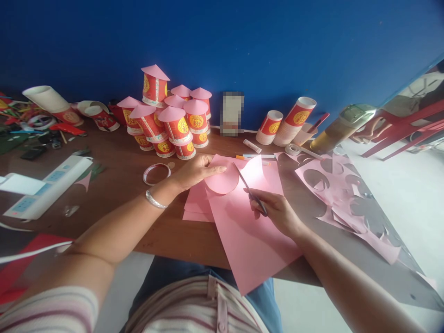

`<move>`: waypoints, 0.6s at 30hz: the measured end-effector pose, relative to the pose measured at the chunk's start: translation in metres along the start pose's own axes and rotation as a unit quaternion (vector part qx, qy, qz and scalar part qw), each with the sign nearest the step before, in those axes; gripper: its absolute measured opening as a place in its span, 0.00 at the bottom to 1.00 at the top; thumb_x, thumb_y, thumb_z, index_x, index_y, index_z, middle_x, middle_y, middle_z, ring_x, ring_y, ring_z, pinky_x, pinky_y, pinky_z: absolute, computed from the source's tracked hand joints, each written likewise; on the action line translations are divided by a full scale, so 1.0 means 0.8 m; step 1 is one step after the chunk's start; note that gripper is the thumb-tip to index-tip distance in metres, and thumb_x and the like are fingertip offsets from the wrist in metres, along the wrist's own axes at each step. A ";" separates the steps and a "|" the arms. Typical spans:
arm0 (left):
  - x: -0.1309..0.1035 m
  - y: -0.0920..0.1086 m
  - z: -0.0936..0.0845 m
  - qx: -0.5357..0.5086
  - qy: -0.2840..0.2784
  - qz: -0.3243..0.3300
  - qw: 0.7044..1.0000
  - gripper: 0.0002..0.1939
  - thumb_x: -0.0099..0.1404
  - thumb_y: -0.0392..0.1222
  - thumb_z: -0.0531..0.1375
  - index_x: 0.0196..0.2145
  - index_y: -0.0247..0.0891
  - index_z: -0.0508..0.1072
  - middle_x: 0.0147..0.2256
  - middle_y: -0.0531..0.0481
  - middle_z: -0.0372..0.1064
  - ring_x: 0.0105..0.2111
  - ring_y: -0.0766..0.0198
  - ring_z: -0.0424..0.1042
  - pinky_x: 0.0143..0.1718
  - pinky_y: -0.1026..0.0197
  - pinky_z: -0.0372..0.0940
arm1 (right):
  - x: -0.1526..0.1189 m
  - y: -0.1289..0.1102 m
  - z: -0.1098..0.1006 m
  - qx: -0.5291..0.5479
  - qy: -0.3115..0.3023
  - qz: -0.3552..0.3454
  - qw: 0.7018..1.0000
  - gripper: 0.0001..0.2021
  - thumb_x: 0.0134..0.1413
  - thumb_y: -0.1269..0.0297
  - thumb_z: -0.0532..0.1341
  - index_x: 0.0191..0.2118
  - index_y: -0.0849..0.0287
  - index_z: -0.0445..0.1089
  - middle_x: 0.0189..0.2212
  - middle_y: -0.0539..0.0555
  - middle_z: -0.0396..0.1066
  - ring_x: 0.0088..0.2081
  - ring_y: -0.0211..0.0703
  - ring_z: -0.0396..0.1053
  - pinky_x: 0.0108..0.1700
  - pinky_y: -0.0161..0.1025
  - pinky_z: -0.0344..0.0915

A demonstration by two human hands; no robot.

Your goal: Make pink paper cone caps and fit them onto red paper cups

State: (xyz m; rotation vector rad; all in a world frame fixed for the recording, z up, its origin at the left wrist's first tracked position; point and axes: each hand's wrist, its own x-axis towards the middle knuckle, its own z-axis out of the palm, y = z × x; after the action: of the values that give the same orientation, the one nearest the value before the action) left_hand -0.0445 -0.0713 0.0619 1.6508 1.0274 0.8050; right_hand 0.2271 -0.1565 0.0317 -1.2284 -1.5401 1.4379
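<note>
My left hand pinches the partly cut round part of a pink paper sheet, thumb on top and fingers hidden beneath. My right hand is closed around the handles of dark scissors. The scissor blades point up and to the left, at the right edge of the rounded pink piece. A lifted flap of pink paper stands just right of the blades. More pink sheets lie underneath, on the brown table. The lower end of the sheet hangs past the table's front edge.
Red paper cups with pink cone tops stand stacked behind my left hand. A tape roll lies left of the paper. Pink scraps cover the right side. Cup stacks and a bottle are behind; a power strip is left.
</note>
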 end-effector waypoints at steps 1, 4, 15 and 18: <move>0.000 0.000 0.000 0.002 0.000 -0.002 1.000 0.25 0.61 0.56 0.69 0.23 0.39 0.61 0.22 0.56 0.49 0.23 0.69 0.50 0.27 0.59 0.44 | 0.000 0.000 0.000 -0.001 0.000 0.000 1.000 0.22 0.59 0.55 0.65 0.56 0.61 0.77 0.27 0.51 0.69 0.25 0.37 0.67 0.32 0.43 0.72; 0.000 0.000 -0.001 0.001 -0.010 -0.011 1.000 0.23 0.62 0.57 0.68 0.24 0.39 0.64 0.22 0.56 0.52 0.24 0.68 0.51 0.27 0.59 0.44 | 0.000 0.000 0.000 -0.004 0.001 0.000 1.000 0.22 0.59 0.56 0.65 0.55 0.61 0.78 0.27 0.50 0.69 0.25 0.37 0.66 0.32 0.43 0.72; 0.004 0.002 -0.002 -0.039 -0.007 -0.016 0.999 0.22 0.61 0.60 0.68 0.29 0.37 0.73 0.24 0.55 0.58 0.25 0.68 0.55 0.27 0.61 0.47 | -0.001 0.000 -0.003 -0.034 -0.002 -0.008 0.999 0.23 0.60 0.53 0.65 0.56 0.60 0.78 0.27 0.50 0.70 0.24 0.38 0.68 0.32 0.43 0.74; 0.003 0.003 -0.002 -0.037 -0.003 -0.013 0.999 0.22 0.61 0.59 0.68 0.27 0.37 0.72 0.24 0.55 0.57 0.25 0.69 0.54 0.28 0.61 0.48 | -0.001 -0.001 -0.003 -0.038 -0.002 -0.011 0.999 0.22 0.61 0.53 0.64 0.56 0.60 0.78 0.27 0.50 0.70 0.24 0.37 0.68 0.32 0.44 0.74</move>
State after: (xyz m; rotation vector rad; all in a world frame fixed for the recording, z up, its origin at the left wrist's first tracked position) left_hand -0.0441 -0.0688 0.0647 1.5731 1.0017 0.8113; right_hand 0.2294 -0.1568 0.0326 -1.2496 -1.6189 1.3813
